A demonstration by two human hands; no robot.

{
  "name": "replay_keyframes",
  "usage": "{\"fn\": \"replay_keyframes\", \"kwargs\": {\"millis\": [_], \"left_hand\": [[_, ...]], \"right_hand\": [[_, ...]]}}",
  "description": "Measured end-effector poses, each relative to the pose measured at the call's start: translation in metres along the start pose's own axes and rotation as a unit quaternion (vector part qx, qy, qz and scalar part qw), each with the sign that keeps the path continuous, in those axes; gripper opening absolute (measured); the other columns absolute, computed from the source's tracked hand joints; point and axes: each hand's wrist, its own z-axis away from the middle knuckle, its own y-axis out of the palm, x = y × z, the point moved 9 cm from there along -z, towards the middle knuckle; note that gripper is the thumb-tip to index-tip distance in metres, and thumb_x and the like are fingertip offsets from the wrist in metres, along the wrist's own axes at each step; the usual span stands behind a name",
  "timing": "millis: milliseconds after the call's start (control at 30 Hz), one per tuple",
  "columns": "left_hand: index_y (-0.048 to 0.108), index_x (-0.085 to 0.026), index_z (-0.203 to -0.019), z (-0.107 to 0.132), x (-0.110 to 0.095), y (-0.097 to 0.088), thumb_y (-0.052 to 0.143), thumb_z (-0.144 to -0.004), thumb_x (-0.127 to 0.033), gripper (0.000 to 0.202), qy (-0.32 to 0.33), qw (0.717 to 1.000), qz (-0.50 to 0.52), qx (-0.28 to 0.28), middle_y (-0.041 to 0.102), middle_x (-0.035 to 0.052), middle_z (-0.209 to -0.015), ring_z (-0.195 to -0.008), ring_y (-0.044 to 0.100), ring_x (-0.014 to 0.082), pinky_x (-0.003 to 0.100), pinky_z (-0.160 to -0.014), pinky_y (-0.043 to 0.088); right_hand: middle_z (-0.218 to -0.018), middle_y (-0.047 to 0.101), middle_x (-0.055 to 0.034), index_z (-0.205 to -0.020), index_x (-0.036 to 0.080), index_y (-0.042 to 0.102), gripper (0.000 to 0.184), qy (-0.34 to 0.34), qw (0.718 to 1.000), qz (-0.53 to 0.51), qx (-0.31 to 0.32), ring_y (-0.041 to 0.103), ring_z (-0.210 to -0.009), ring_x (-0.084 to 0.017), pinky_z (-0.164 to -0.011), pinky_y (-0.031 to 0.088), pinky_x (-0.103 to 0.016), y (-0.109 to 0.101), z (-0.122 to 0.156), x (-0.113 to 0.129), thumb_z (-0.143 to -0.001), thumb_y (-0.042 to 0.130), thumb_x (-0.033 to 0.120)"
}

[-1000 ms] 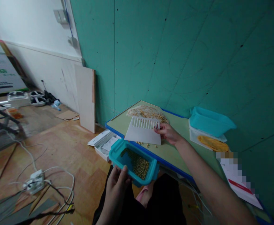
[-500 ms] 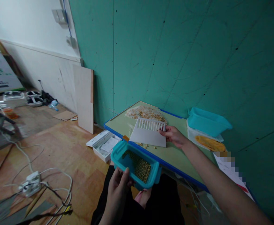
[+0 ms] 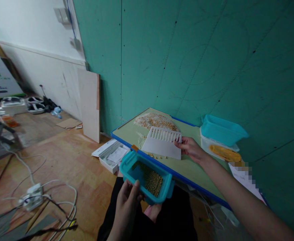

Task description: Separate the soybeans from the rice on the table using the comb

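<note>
My left hand (image 3: 129, 197) grips the near rim of a turquoise plastic container (image 3: 127, 169), held over my lap just below the table edge. Yellowish soybeans (image 3: 153, 183) lie gathered toward its right end. Between thumb and fingers, my right hand (image 3: 191, 147) pinches the right side of a flat white slotted scraper (image 3: 162, 147). Its slots point away from me, and it is held low over the table. Behind it spreads a pile of beans mixed with white grains (image 3: 157, 122). Several loose beans (image 3: 157, 156) lie along the near table edge.
The green table (image 3: 199, 170) has a blue rim and stands against a green wall. At its right are another turquoise container (image 3: 222, 130), a yellow-orange item (image 3: 224, 153) and papers. An open white box (image 3: 112, 157) lies left, and a power strip (image 3: 32, 197) with cables is on the floor.
My right hand has shifted slightly right with the scraper, uncovering more of the table at its left. My left hand and the container are almost unmoved.
</note>
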Motion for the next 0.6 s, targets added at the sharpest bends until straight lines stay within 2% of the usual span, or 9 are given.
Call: {"fn": "replay_keyframes", "kwargs": {"millis": [300,600], "left_hand": [[0.066,-0.019,-0.086,0.003,0.002,0.007,0.079,-0.077,-0.044,0.031,-0.008,1.000,0.014,0.014,0.057,-0.0022,-0.070,-0.060,0.053,0.0101,0.021,-0.056,0.047],[0.066,-0.018,-0.085,0.007,0.001,0.012,0.079,-0.077,-0.045,0.030,-0.009,1.000,0.003,0.019,0.058,-0.0019,-0.071,-0.061,0.053,0.0099,0.021,-0.056,0.048]], "right_hand": [[-0.093,0.077,-0.0092,-0.088,0.018,0.074,0.048,-0.011,0.998,0.005,-0.056,0.072,-0.084,-0.026,-0.074,0.059,-0.038,-0.019,0.035,0.002,-0.053,0.091,0.047],[-0.091,0.078,-0.0109,-0.089,0.017,0.075,0.051,-0.022,0.995,0.017,-0.098,0.073,-0.080,-0.026,-0.069,0.059,-0.036,-0.039,0.059,-0.009,-0.054,0.089,0.052]]}}
